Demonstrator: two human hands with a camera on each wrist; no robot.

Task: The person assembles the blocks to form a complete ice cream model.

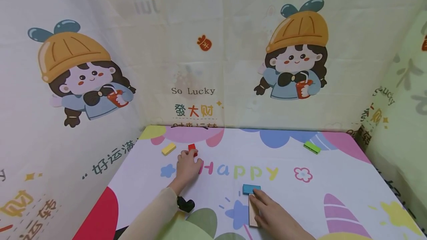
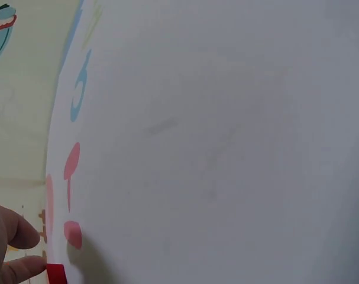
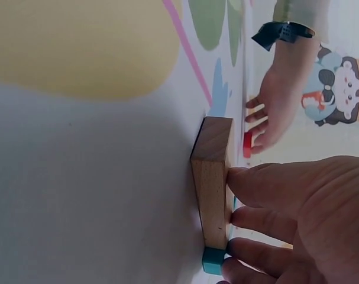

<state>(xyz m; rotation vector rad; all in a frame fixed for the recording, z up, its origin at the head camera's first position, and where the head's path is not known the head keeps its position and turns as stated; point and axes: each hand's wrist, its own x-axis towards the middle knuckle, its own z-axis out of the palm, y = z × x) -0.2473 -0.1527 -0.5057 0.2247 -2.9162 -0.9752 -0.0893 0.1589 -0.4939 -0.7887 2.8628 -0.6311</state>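
Note:
In the head view my left hand reaches to the red block at the far left, a fingertip touching it. The left wrist view shows the thumb apart from the red block, beside the fingertip. My right hand lies over a long wooden block near the front. Its fingertips and thumb rest on the upper face in the right wrist view, not wrapped round the wooden block. Against the wooden block's far end lies a blue block, crosswise, with fingertips touching it.
A yellow block lies left of the red one. Toward the back right is a green block. The tabletop carries a colourful print, and printed cloth hangs behind it and at both sides.

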